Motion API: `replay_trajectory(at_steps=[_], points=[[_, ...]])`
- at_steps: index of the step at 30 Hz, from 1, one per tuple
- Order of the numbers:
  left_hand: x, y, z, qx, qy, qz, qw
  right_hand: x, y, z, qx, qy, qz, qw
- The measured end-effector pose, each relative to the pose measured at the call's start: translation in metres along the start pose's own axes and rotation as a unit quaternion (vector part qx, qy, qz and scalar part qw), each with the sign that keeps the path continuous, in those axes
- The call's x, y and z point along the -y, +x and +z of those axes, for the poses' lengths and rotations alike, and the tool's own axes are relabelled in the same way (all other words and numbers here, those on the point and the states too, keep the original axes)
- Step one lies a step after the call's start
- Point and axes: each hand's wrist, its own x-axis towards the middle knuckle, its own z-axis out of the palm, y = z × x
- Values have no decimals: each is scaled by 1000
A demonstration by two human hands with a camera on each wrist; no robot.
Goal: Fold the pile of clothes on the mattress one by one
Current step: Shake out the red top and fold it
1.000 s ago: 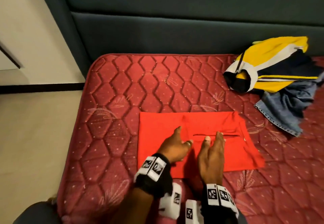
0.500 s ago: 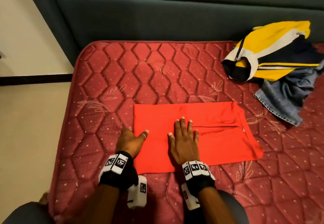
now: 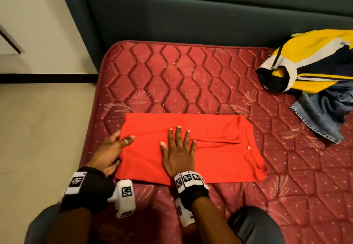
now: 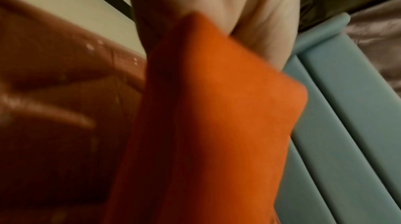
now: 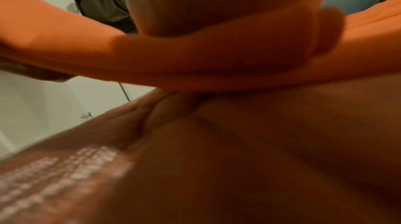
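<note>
Here, right hand [image 3: 178, 153] flat on garment [image 3: 219, 159]

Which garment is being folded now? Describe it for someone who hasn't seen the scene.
On the red quilted mattress, look at the near edge, away from the unfolded pile at the far right. The red garment lies flat as a rectangle, right hand pressing its middle, left hand gripping its left edge. Unlike the crumpled yellow-and-navy jersey and the jeans, it is plain red and already part-folded.
</note>
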Motion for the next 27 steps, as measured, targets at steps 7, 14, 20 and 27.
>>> replay_trajectory(at_steps=[7, 14, 20, 27], points=[[-53, -48, -87, -25, 0, 26, 999, 115, -15, 28, 40, 85, -64, 993], [-59, -48, 5, 44, 43, 66, 996, 43, -19, -18, -125, 302, 27, 945], [-3, -15, 173, 86, 127, 33, 988, -88, -53, -86, -319, 401, 145, 846], [63, 4, 200, 53, 374, 56, 924, -129, -79, -72, -347, 389, 187, 833]])
